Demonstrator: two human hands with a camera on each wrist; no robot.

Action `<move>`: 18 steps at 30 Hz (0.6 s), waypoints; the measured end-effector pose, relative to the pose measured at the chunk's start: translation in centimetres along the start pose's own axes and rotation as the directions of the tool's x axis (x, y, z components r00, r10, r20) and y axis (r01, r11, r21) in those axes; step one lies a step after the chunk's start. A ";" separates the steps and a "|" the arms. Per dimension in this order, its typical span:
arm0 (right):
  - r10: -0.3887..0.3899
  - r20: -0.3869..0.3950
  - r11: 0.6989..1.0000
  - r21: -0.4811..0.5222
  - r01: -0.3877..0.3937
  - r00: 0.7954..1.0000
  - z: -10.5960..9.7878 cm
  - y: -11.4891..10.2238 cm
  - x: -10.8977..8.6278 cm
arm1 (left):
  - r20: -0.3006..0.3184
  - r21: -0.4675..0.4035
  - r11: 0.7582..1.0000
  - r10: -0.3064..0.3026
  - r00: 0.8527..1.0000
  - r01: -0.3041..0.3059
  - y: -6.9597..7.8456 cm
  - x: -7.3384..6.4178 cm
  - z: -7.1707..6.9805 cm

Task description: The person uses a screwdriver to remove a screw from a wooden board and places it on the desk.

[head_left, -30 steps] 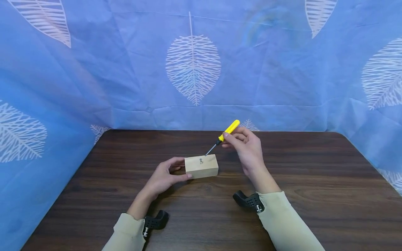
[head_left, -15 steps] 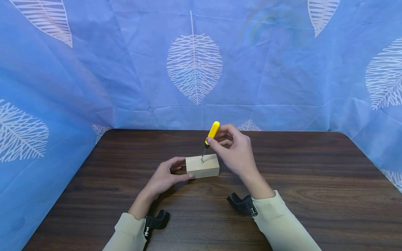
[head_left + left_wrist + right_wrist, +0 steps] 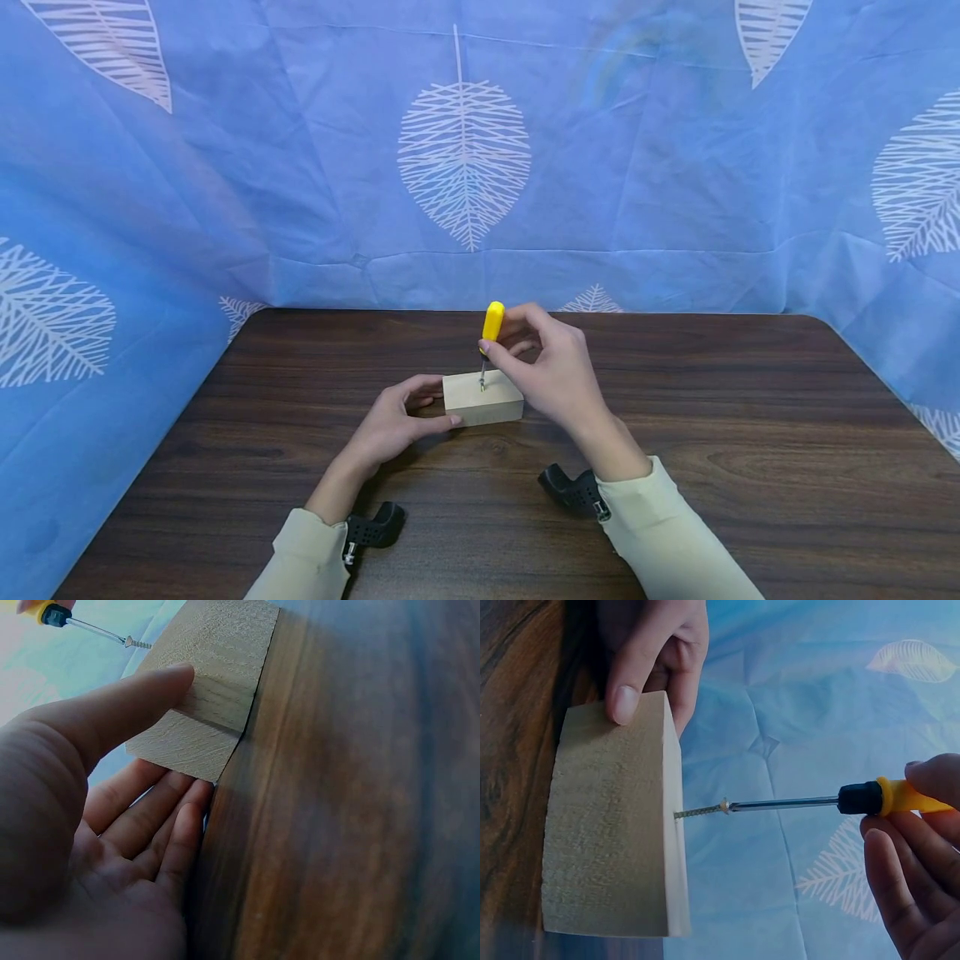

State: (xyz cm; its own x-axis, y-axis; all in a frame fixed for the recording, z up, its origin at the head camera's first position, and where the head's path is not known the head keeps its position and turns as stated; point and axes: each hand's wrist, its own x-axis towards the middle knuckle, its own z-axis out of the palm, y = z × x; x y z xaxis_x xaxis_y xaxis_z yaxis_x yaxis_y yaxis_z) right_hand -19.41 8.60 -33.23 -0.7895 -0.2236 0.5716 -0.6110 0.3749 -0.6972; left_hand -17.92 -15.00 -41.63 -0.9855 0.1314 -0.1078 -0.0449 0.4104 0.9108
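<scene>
A pale wooden block (image 3: 483, 412) lay on a dark wooden table (image 3: 750, 467), a screw (image 3: 699, 812) standing up from its top. The left hand (image 3: 393, 421) gripped the block's left end between thumb and fingers. The right hand (image 3: 555, 371) pinched a yellow-handled screwdriver (image 3: 492, 322), its tip on the screw's head. Blue leaf-patterned cloth (image 3: 322, 183) hung beyond the table's far edge.

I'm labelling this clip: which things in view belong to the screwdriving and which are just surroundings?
Job:
yellow screwdriver, in the right hand
screw, at its tip
wooden block, gripped by the left hand

Surroundings:
wood-grain table
blue leaf-print cloth
black wrist cameras
</scene>
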 end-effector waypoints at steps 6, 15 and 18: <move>-0.043 0.041 0.999 -0.017 0.044 0.998 0.2 -0.3 0.1 | 0.005 0.004 1.000 0.001 1.000 -0.001 -0.1 -0.1 -0.1; -0.039 0.164 0.992 -0.116 0.058 0.986 0.0 -1.1 0.8 | 0.010 0.000 1.000 0.003 1.000 -0.003 0.0 0.0 -0.2; -0.017 0.217 0.989 -0.142 0.049 0.976 -0.1 -1.6 1.1 | 0.011 -0.002 1.000 0.003 1.000 -0.003 0.0 0.0 -0.1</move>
State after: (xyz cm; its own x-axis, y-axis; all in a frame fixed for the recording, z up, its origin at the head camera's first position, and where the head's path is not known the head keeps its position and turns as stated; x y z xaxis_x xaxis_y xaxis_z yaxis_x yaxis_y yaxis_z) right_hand -19.31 7.86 -31.47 -0.7727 -0.4197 0.4761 -0.6344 0.4876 -0.5998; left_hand -17.90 -15.08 -41.54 -0.9837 0.1426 -0.1095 -0.0423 0.4086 0.9117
